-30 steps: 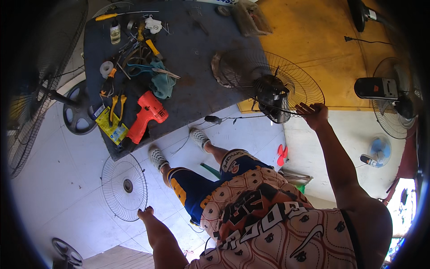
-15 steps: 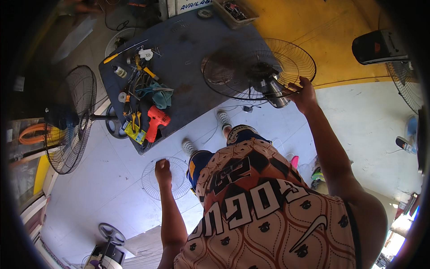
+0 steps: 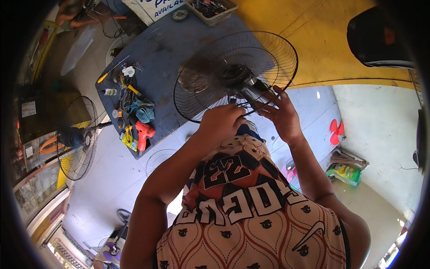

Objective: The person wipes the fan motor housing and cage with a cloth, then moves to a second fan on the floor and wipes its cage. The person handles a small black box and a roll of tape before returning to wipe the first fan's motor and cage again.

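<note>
A fan with a round black wire grille (image 3: 290, 62) is in front of me, beside the blue-grey table's near right edge. Behind the grille the blades look like a dark blur, and a shiny cylindrical motor housing (image 3: 256, 85) faces me. My left hand (image 3: 221, 120) is closed at the grille's near rim, its fingertips partly hidden. Around the back of the fan, by the housing, the fingers of my right hand (image 3: 284, 117) are bent against it, somewhat spread. Exactly where they grip cannot be made out.
On the table (image 3: 168, 58) lie a red heat gun (image 3: 144, 131), a yellow-handled screwdriver (image 3: 104, 77), a blue cloth (image 3: 142, 111) and several tools. A tub of small parts (image 3: 212, 11) stands at the far edge. Another fan (image 3: 78, 139) stands left; a wire grille (image 3: 159, 161) lies on the floor.
My left hand has come up from low on the left to the fan's near rim. My right hand has shifted left along the fan's back. The whole view has turned slightly.
</note>
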The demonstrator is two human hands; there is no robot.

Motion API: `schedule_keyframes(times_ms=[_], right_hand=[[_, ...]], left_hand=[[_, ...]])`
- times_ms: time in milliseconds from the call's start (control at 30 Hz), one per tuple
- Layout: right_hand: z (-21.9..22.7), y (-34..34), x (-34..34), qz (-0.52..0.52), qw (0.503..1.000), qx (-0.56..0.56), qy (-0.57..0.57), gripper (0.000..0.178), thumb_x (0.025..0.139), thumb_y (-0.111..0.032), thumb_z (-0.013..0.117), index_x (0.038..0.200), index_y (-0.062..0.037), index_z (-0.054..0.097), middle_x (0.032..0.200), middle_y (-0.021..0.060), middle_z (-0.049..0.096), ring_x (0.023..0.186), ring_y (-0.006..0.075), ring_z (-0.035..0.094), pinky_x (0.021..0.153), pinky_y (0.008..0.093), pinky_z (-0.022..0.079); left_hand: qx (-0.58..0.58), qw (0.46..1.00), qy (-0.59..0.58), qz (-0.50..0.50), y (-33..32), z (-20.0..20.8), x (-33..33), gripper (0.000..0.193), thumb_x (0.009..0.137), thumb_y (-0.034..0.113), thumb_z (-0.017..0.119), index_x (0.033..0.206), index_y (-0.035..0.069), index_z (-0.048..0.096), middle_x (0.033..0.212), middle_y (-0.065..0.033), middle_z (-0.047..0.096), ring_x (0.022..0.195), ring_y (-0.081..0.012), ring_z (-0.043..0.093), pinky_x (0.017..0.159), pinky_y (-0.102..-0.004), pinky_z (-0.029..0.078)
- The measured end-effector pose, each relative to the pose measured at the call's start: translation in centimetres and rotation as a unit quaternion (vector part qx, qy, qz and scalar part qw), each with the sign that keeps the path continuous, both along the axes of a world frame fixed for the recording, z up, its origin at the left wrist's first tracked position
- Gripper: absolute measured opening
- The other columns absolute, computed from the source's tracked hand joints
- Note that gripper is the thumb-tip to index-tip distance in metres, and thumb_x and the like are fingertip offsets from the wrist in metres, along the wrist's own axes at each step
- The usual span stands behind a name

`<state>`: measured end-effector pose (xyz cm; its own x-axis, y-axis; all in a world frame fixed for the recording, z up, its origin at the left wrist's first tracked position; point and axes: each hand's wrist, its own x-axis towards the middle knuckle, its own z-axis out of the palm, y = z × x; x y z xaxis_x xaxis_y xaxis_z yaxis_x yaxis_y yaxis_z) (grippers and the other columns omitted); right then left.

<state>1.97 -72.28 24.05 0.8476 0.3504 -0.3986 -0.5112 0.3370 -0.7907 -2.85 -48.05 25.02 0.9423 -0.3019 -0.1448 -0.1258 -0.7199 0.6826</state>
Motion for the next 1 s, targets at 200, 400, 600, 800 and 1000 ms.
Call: schedule_keyframes(times_ms=[200, 400, 600, 800, 1000], right_hand=[[-11.0, -4.4, -0.7, -0.092, 0.885, -0.418, 0.185, 0.073, 0.097, -0.060, 0.065, 0.144, -0.0068, 0.049, 0.132, 0.0084, 0.058, 0.111, 0.0222, 0.059, 0.096, 0.0407, 0.046], [-15.8, -3.1, -2.0, -0.146, 0.945, -0.264, 0.125, 0.036, 0.104, -0.039, 0.064, 0.118, -0.0067, 0.059, 0.115, 0.0072, 0.067, 0.102, 0.0172, 0.063, 0.085, 0.0362, 0.050], [-7.8, 0.1, -0.8, -0.221, 0.931, -0.291, 0.001, 0.035, 0.104, -0.032, 0.065, 0.115, 0.0015, 0.059, 0.108, 0.0088, 0.067, 0.097, 0.0176, 0.062, 0.089, 0.0361, 0.051], [3.9, 9.8, 1.2, -0.259, 0.920, -0.274, -0.110, 0.042, 0.101, -0.018, 0.069, 0.130, 0.0089, 0.055, 0.118, 0.0202, 0.069, 0.106, 0.0207, 0.066, 0.096, 0.0340, 0.051], [8.4, 20.5, 3.8, -0.181, 0.864, -0.418, -0.214, 0.059, 0.089, -0.016, 0.084, 0.137, -0.0008, 0.053, 0.106, 0.0193, 0.073, 0.094, 0.0175, 0.068, 0.085, 0.0298, 0.053]], left_hand=[[-0.035, 0.995, -0.087, -0.022, -0.1, -1.0, 0.8, 0.034, 0.092, 0.037, 0.075, 0.106, 0.006, 0.074, 0.097, -0.0106, 0.075, 0.083, -0.0312, 0.073, 0.071, -0.0421, 0.058], [-0.068, 0.994, -0.065, -0.052, 0.5, 0.2, 1.9, 0.033, 0.097, 0.040, 0.068, 0.099, 0.006, 0.072, 0.092, -0.0106, 0.073, 0.082, -0.0341, 0.072, 0.070, -0.0450, 0.057], [-0.166, 0.979, -0.119, 0.005, 5.9, 2.5, 2.5, 0.032, 0.098, 0.039, 0.067, 0.094, 0.008, 0.069, 0.081, -0.0114, 0.071, 0.073, -0.0356, 0.070, 0.064, -0.0472, 0.054], [-0.409, 0.908, -0.048, 0.073, 16.7, 2.6, 1.5, 0.020, 0.098, 0.026, 0.071, 0.099, 0.006, 0.071, 0.075, -0.0133, 0.070, 0.063, -0.0301, 0.068, 0.058, -0.0406, 0.053], [-0.565, 0.806, 0.013, 0.176, 26.8, -2.0, 0.0, 0.030, 0.108, 0.033, 0.058, 0.111, 0.004, 0.068, 0.105, -0.0110, 0.078, 0.094, -0.0228, 0.077, 0.069, -0.0309, 0.061]])
